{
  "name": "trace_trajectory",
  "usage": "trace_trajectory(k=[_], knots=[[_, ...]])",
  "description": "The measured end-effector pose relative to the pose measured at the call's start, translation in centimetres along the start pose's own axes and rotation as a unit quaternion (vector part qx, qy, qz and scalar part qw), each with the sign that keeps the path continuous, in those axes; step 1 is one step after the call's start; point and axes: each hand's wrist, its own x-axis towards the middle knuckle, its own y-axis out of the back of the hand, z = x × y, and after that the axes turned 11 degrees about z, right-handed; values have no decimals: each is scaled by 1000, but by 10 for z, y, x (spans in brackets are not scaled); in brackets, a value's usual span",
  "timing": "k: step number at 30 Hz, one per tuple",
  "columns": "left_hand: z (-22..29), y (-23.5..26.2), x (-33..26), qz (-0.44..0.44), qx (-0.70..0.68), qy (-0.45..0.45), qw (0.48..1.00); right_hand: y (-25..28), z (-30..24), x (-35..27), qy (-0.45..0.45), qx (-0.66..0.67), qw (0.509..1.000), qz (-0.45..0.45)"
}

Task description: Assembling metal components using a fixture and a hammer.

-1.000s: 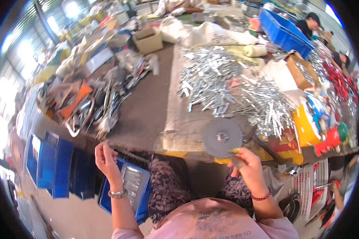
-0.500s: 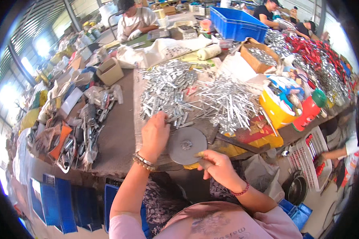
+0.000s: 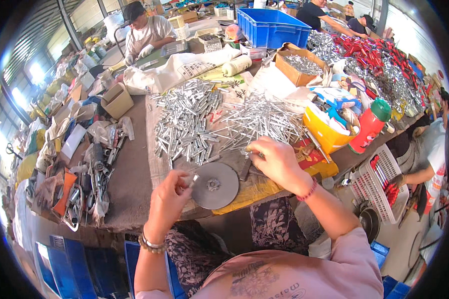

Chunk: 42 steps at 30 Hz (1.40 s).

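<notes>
A grey round disc (image 3: 224, 194) with a small metallic hub lies at the table's near edge, in front of me. Just left of it, my left hand (image 3: 167, 202) pinches a short silver metal piece (image 3: 193, 180) between thumb and fingers. My right hand (image 3: 280, 165) is at the near edge of a pile of thin metal rods (image 3: 262, 118), fingertips pressed together; what they hold, if anything, is too small to make out. Beyond my left hand spreads a pile of short silver metal tubes (image 3: 187, 119).
Farther right stand a yellow container (image 3: 327, 130), a red canister with a green lid (image 3: 370, 127) and a cardboard box of metal parts (image 3: 298, 67). A blue crate (image 3: 274, 31) is behind. Bagged metal parts (image 3: 97, 172) lie left. Other people work around the table.
My left hand has come back from the tube pile to the disc's left side, now with a metal piece in it. My right hand has moved forward from the disc to the rods.
</notes>
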Motion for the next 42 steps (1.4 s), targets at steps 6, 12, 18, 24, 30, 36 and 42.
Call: trace_trajectory(k=[6,12,18,24,30,36,42], knots=[[8,3,-19,-44,-4,-64,997,-53,23,33,64,-148,983,-87],[18,3,-21,-54,44,-103,992,-60,26,37,147,-169,965,-138],[11,-17,-26,-3,33,-65,997,-36,-15,25,145,-53,981,-114],[4,-20,-32,12,7,-75,997,-33,-52,-14,172,20,978,-114],[7,-22,-39,23,-38,-21,999,-41,-55,-36,124,42,984,-120],[0,-27,-41,32,-52,-13,998,-41,-49,-36,126,60,982,-129],[-3,-26,-43,28,-81,17,996,-43,-46,-34,128,84,976,-157]])
